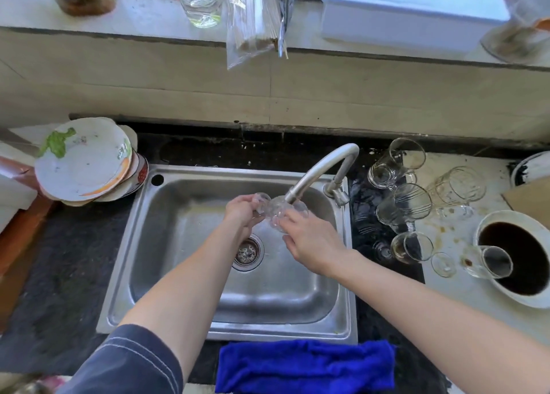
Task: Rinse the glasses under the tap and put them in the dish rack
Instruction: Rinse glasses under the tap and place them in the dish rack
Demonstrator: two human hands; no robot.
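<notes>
A clear glass (pixel 275 210) lies on its side just under the spout of the steel tap (pixel 321 169), over the steel sink (pixel 184 244). My left hand (pixel 242 213) grips its base end and my right hand (pixel 312 240) holds its other end from below and the right. Several more clear glasses (pixel 403 206) lie and stand on the counter right of the sink. No dish rack shows in this view.
A stack of dirty plates (pixel 84 160) sits left of the sink. A blue cloth (pixel 303 365) hangs over the front edge. A white bowl with dark liquid (pixel 519 256) is at the right. The sill above holds a jar, a glass, a bag and a white box.
</notes>
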